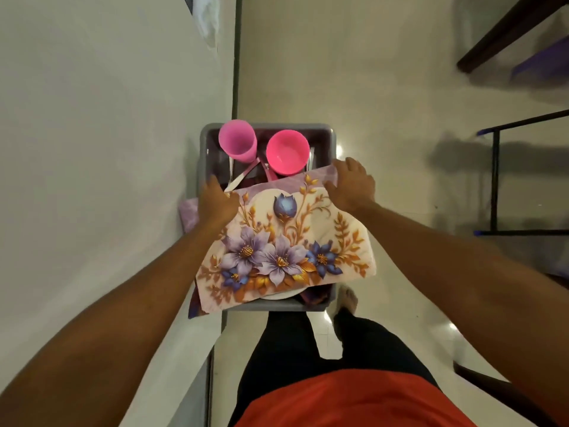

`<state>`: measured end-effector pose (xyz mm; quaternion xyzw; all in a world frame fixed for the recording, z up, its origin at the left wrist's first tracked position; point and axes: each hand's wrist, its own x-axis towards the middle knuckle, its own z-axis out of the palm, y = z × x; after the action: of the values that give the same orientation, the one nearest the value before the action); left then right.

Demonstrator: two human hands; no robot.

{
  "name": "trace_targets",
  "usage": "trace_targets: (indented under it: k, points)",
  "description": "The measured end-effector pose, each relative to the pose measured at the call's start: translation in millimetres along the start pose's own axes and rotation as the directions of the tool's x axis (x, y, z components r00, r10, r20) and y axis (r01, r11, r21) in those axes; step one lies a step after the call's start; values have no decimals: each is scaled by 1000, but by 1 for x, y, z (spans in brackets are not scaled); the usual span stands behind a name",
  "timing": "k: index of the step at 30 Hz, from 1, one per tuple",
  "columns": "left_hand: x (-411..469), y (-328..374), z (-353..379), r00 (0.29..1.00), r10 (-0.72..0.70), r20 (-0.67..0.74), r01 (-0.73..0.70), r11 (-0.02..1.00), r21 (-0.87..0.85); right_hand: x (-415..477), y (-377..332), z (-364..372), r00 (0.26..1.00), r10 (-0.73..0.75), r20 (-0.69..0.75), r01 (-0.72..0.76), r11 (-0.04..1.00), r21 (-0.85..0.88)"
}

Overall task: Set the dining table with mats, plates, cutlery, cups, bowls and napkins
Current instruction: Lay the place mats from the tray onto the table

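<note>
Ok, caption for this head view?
Left hand and right hand hold a grey tub carrying a floral mat, pink cup and pink bowl.

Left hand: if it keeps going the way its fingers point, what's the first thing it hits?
Probably the pink cup standing in the grey tub, just beyond the floral mat edge that the left hand grips; depth is unclear.

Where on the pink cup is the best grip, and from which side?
Probably grip the pink cup round its upper wall, coming from above and its left: it stands upright, mouth up, rising above the rim of the grey tub, while the pink bowl sits close on its right.
</note>
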<state>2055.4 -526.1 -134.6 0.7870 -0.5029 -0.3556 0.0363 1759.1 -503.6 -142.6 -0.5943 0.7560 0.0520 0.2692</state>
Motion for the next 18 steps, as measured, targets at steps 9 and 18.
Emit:
trace_targets:
  k: [9,18]
  points:
    - [66,-14,1,998,-58,-27,62,979,192,3,-4,27,986,165,-32,-165,986,3]
    - [72,-38,3,1000,-19,10,16,960,279,34,-24,29,959,282,19,-283,957,64]
